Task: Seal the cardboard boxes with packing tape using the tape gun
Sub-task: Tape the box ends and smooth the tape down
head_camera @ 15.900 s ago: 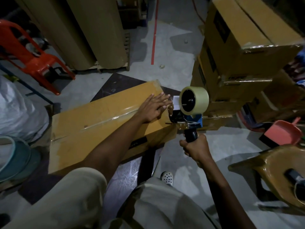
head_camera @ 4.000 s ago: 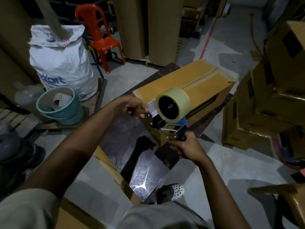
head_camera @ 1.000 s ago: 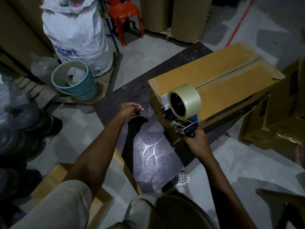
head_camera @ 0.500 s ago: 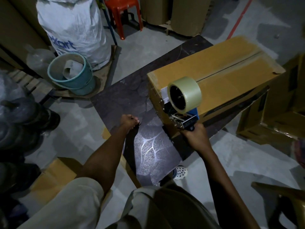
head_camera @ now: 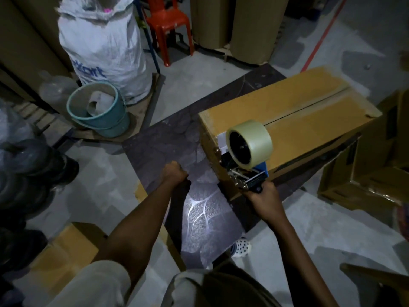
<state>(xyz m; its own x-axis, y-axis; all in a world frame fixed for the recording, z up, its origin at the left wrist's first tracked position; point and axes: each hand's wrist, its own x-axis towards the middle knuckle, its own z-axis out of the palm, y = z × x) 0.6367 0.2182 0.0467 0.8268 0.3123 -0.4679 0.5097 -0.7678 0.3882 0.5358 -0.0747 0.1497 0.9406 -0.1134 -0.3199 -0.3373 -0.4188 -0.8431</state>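
Note:
A long brown cardboard box lies on a dark mat, with clear tape along its top seam. My right hand grips the handle of the tape gun. The gun's head, with its pale tape roll, sits against the box's near end. My left hand hovers over the mat to the left of the box, fingers curled under into a fist. Nothing shows in that fist.
More cardboard boxes stand at the right, and another box lies at lower left. A teal bucket, a white sack and a red chair are at the back left. My foot in a white spotted shoe stands on the floor.
My left hand has dropped away from the box's near end toward me and curled up. The tape gun stays at the box's near end.

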